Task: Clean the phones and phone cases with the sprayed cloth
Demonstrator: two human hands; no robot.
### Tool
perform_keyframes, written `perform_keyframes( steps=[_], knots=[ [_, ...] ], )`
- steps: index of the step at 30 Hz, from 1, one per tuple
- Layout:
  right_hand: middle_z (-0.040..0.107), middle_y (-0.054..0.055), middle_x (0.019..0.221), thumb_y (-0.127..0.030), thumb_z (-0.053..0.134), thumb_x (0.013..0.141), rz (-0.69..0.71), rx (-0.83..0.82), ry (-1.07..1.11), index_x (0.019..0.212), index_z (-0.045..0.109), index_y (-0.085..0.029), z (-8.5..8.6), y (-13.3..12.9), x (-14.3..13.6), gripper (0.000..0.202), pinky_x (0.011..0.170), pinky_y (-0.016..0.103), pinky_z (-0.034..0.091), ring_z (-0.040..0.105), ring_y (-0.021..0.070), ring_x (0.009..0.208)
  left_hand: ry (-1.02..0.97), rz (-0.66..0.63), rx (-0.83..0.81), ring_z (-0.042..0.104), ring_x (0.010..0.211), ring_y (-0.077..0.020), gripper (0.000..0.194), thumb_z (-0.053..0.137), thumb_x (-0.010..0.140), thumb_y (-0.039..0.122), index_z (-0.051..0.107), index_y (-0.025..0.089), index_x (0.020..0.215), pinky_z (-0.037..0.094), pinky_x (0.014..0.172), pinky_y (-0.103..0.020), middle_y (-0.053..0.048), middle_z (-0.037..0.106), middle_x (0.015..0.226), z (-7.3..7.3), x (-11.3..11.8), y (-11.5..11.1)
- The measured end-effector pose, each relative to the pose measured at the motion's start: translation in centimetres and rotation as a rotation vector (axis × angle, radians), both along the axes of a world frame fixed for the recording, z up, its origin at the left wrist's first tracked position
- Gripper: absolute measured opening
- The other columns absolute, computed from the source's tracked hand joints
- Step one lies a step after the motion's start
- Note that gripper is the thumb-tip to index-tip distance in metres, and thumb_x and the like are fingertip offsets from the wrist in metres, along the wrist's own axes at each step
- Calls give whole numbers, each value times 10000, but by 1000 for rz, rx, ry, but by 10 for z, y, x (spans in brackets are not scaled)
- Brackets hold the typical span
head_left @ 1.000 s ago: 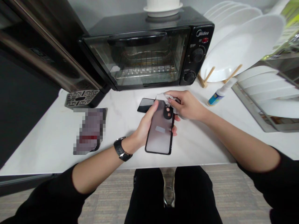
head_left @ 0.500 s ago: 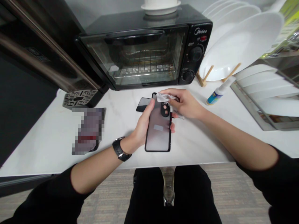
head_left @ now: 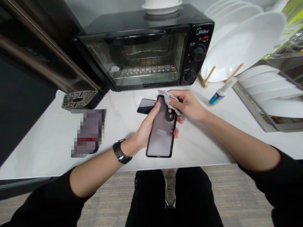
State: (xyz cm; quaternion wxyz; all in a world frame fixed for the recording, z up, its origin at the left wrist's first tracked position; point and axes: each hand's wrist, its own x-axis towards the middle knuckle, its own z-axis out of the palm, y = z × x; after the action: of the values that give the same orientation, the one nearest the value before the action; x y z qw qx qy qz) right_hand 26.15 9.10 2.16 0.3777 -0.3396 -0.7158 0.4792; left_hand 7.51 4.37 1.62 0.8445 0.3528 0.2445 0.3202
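My left hand [head_left: 147,126] is closed around a phone case [head_left: 159,143] with a frosted, see-through back and a black rim. The thumb lies along its left edge, and fingertips show past the right edge. Skin is visible through the holes of the black camera surround. My right hand [head_left: 187,102] pinches a crumpled greyish-white cloth [head_left: 167,97], pressed over the case's upper right corner. Behind the case, a dark phone [head_left: 145,106] lies on the white counter [head_left: 123,123], partly covered by the case and my left hand.
A blurred-out dark object [head_left: 88,134] lies on the left, by a drip tray [head_left: 79,99]. A black toaster oven [head_left: 146,60] stands at the back. To the right are a spray bottle [head_left: 219,96], white plates [head_left: 246,47] in a wooden stand and a dish rack [head_left: 262,124].
The cloth has shifted and now wraps over the case's top right corner and edge. The case has tilted slightly, its top leaning right. The phone behind it stays put.
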Motion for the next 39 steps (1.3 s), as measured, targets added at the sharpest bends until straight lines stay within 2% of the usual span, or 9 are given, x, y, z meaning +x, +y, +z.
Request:
perform_keyframes(
  steps=[2,4,8,10,16,22,29,35,39],
  knots=[
    [676,2,750,-680,637,945,96,-145,82,1252,670,-207,-1,-1,-2,565,336,237,341,584,137,486,5,-22,-11,737,668,-228,552,617,921,723,584,173,940,584,671,-356,-112,745,1010,2,0,0],
    [715,10,817,-652,689,925,53,-144,108,1251,675,-218,-3,0,-3,543,322,227,355,620,137,498,5,-32,-12,735,665,-225,557,618,918,725,579,169,916,580,663,-350,-116,744,1014,4,0,-2],
    [672,-15,650,-599,728,921,-167,66,22,771,660,-192,-5,2,0,439,367,215,370,559,97,441,-19,60,17,729,666,-202,500,623,935,680,591,183,981,568,672,-328,-94,750,1026,6,0,-5],
    [650,-16,608,-570,699,955,-208,189,-56,671,614,-184,-5,1,2,487,402,211,371,529,80,435,-28,75,20,728,674,-203,499,619,935,683,593,190,1014,571,683,-335,-97,757,1045,6,0,-5],
    [731,10,801,-548,620,996,-128,100,16,1091,742,-195,-5,1,0,385,425,238,391,546,105,481,-6,123,12,736,700,-208,511,628,931,693,603,195,1044,579,686,-326,-79,761,1014,4,0,-4],
    [555,-33,564,-420,790,883,-420,436,-178,626,610,-176,-2,7,6,398,544,259,304,457,100,561,-2,44,28,724,679,-202,544,655,901,709,622,170,972,579,665,-334,-101,752,1059,3,2,-4],
    [729,3,818,-485,517,1053,-193,430,-206,1064,769,-200,-8,6,2,381,623,260,413,574,140,657,4,84,-22,728,695,-207,484,644,925,672,579,196,978,592,709,-354,-68,747,998,4,1,-3],
    [564,-31,608,-507,738,921,-381,448,-222,692,629,-184,-2,6,4,410,561,269,314,448,113,576,27,23,17,719,668,-207,556,626,905,738,572,188,972,570,664,-343,-96,752,1043,3,2,-3],
    [599,-21,662,-481,611,1000,-295,452,-243,819,683,-192,-1,3,2,349,584,272,350,487,127,602,39,19,4,732,682,-218,571,637,890,748,579,185,965,568,670,-345,-106,754,1054,2,1,-3]
  ],
)
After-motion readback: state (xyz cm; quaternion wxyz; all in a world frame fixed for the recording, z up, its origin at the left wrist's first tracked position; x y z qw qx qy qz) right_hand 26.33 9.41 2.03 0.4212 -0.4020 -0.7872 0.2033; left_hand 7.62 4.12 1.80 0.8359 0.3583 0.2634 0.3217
